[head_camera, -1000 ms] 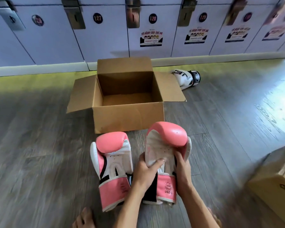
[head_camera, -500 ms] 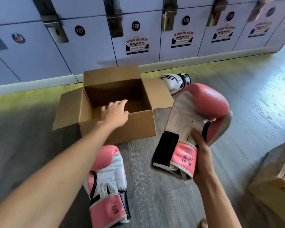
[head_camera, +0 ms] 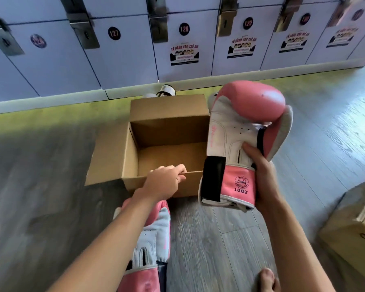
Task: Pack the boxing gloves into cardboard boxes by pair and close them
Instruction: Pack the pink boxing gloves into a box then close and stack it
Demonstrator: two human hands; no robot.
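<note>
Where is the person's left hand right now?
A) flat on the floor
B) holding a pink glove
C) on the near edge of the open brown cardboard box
C: the left hand grips the near wall of the open brown cardboard box; the right hand holds the pink and white boxing glove.

One view only for us: a wide-angle camera worn on the head, facing forward and steeply down, with both forearms entering from the bottom edge. We sit close in, so the left hand (head_camera: 163, 182) gripping the near wall of the open cardboard box (head_camera: 169, 131) at frame centre and the right hand (head_camera: 263, 175) holding the pink glove (head_camera: 251, 102) at centre right fill much of the picture. The lens bows the lockers (head_camera: 135, 60) across the top edge, the floor (head_camera: 40, 165) takes the left side, and a second box (head_camera: 354, 232) is cut off at the lower right.
</note>
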